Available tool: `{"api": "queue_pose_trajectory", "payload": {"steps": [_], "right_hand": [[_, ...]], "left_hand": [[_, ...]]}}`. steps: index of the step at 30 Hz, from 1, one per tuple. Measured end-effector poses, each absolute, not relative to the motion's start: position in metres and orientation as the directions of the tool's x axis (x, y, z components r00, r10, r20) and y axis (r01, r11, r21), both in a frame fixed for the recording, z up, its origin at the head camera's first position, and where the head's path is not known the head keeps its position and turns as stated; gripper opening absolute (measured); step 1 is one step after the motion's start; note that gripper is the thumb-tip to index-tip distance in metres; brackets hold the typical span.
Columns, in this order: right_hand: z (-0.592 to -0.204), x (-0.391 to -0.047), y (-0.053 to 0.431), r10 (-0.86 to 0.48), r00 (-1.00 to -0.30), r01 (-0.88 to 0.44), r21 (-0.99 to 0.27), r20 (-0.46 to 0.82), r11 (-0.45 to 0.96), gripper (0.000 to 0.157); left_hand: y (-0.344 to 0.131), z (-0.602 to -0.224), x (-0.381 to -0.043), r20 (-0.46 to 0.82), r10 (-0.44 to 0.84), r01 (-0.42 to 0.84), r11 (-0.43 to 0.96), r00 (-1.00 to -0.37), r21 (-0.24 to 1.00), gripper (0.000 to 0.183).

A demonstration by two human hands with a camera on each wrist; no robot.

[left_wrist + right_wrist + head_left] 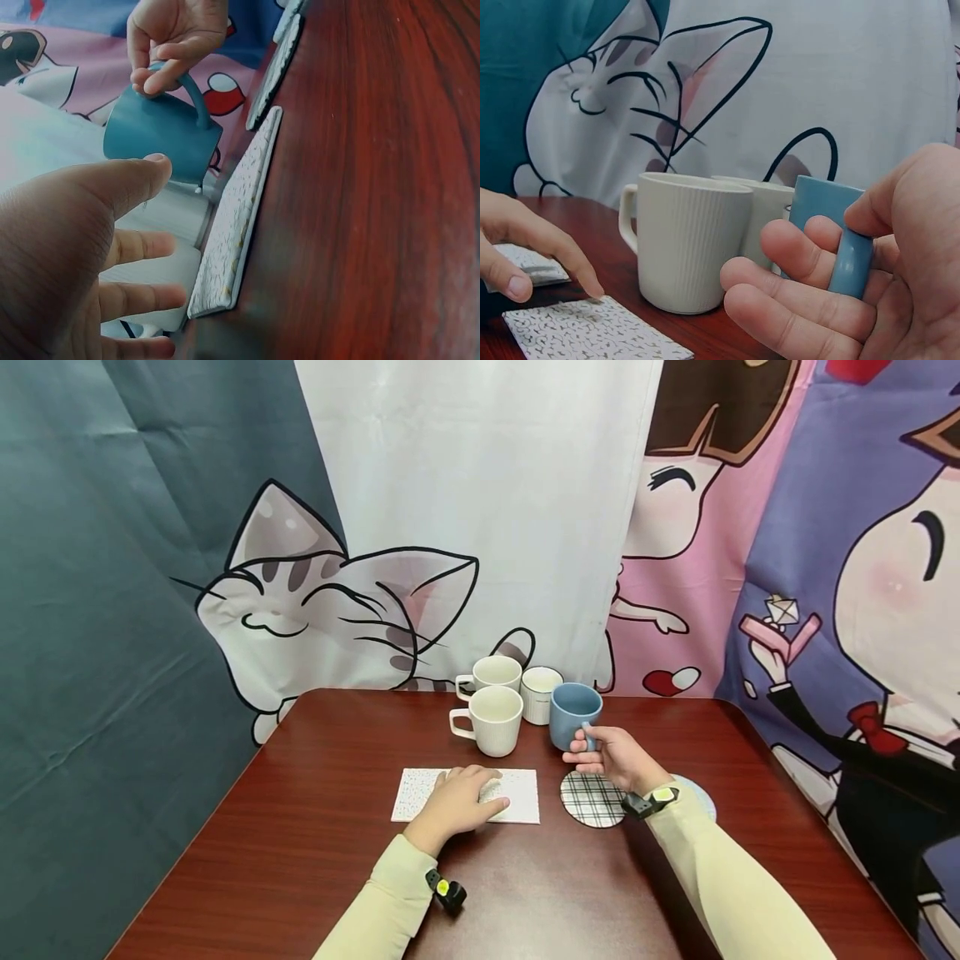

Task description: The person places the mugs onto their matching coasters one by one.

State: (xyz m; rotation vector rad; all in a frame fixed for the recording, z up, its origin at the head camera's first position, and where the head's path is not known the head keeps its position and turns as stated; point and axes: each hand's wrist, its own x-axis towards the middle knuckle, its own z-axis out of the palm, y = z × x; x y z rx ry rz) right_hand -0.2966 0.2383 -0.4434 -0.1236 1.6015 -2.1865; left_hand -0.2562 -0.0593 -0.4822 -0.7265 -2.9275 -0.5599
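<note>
My right hand [618, 758] holds a blue mug [570, 710] by its handle, thumb on top and fingers round it. In the left wrist view the mug [150, 139] hangs from that hand, its base off the tabletop. My left hand [459, 803] is spread with relaxed fingers over the white speckled square coasters [519, 787], and it grips nothing. In the right wrist view its fingertips are close over the nearer speckled coaster [592, 336]. A round plaid coaster [588, 799] lies just below the blue mug.
Two ribbed white mugs [497, 727] stand one behind the other at the table's back, with a white cup [542, 697] beside them. Partly behind the right wrist lies a pale blue round coaster [703, 795]. A printed curtain [480, 485] hangs behind the brown table [300, 827].
</note>
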Motion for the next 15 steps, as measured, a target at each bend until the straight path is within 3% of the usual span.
{"api": "queue_pose_trajectory", "payload": {"steps": [15], "right_hand": [[-0.429,-0.275,0.28,-0.33,-0.936,0.219,-0.94,-0.126,-0.262,0.03]], "left_hand": [[-0.024,-0.479,-0.252,0.21,0.512,0.551,0.798,-0.833,0.244,0.055]]}}
